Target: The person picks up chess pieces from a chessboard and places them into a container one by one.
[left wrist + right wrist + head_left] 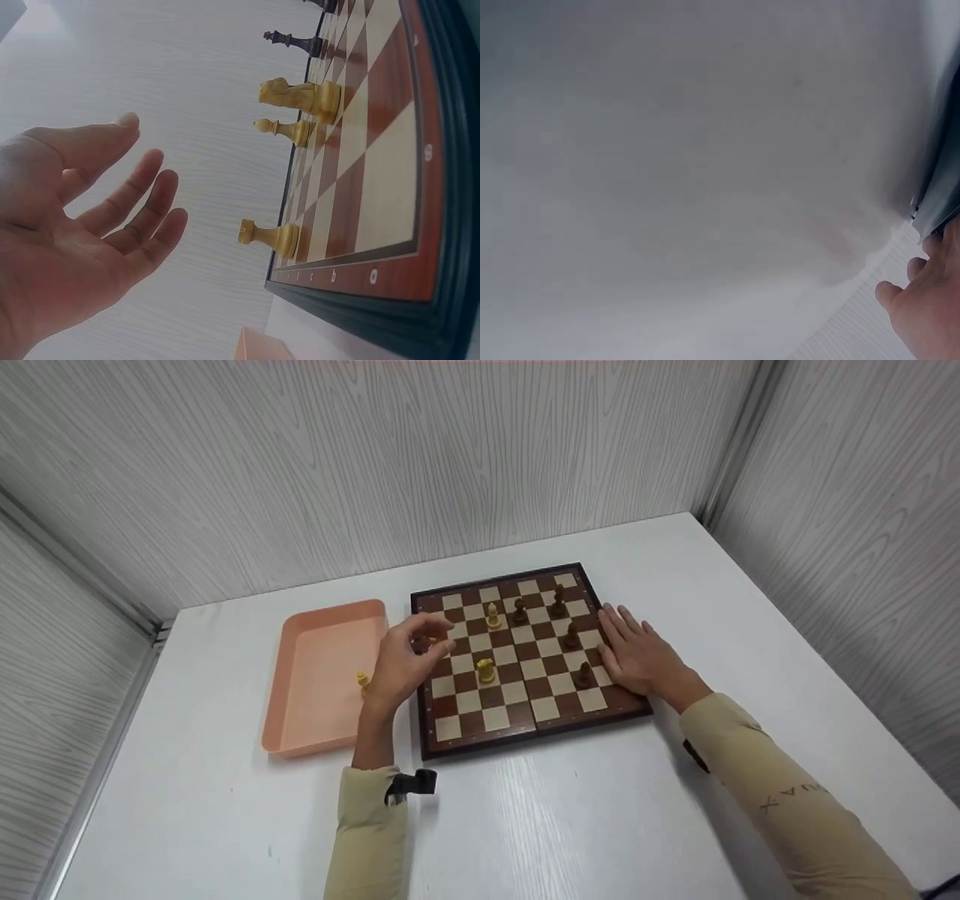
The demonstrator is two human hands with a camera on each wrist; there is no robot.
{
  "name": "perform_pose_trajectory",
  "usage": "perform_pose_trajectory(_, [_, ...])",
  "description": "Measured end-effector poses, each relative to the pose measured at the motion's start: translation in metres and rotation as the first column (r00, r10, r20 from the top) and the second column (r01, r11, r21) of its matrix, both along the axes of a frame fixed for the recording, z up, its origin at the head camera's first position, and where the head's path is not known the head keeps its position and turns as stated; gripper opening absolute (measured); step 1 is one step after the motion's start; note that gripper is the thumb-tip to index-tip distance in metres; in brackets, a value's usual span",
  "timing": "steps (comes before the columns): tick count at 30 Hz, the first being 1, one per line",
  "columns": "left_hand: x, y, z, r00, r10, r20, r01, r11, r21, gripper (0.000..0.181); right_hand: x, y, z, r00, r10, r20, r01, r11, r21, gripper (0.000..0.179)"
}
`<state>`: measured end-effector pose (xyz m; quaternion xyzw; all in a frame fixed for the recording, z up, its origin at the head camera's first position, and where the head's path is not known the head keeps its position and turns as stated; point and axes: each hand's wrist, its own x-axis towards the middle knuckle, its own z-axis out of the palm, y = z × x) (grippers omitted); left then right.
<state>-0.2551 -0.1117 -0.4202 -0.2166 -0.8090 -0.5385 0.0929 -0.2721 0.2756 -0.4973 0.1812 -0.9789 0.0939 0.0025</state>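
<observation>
My left hand hovers over the left edge of the chessboard, fingers loosely bent with nothing between them. Just past its fingertips stands a pale rook, partly hidden behind the hand in the head view. A pale knight and a pale bishop stand farther in on the left half. Several dark pieces, among them one dark chess piece near the front right, are upright on the board. My right hand rests with extended fingers along the board's right edge.
Left of the board sits a shallow pink tray. In it is a yellow chess piece, partly covered by my left wrist. White tabletop surrounds both, with pale wood-grain panels behind and at the sides.
</observation>
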Motion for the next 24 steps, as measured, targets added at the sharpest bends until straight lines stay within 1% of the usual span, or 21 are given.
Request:
perform_pose_trajectory(4, [0.001, -0.001, 0.002, 1.0, -0.003, 0.002, 0.003, 1.0, 0.003, 0.023, -0.001, -0.002, 0.001, 1.0, 0.008, -0.006, -0.008, 1.0, -0.004, 0.064])
perform_pose_trajectory(9, [0.0, 0.003, 0.0, 0.998, -0.028, 0.056, 0.028, 1.0, -0.011, 0.023, 0.0, -0.001, 0.0, 1.0, -0.001, 0.002, 0.001, 1.0, -0.007, 0.064])
perform_pose_trajectory(13, [0.0, 0.007, -0.004, 0.996, -0.03, 0.087, 0.032, 0.999, -0.028, 0.022, -0.001, -0.001, -0.001, 1.0, 0.004, 0.002, -0.004, 1.0, -0.015, 0.064])
perform_pose_trajectory(20, [-0.001, 0.013, -0.014, 0.997, -0.05, 0.061, 0.054, 0.997, -0.055, 0.022, -0.001, -0.001, -0.001, 1.0, 0.002, -0.012, -0.002, 1.0, -0.006, 0.064])
perform_pose_trajectory(24, [-0.001, 0.017, -0.018, 0.995, -0.068, 0.074, 0.073, 0.995, -0.062, 0.022, -0.001, -0.001, -0.001, 1.0, 0.004, -0.007, -0.004, 1.0, -0.003, 0.065])
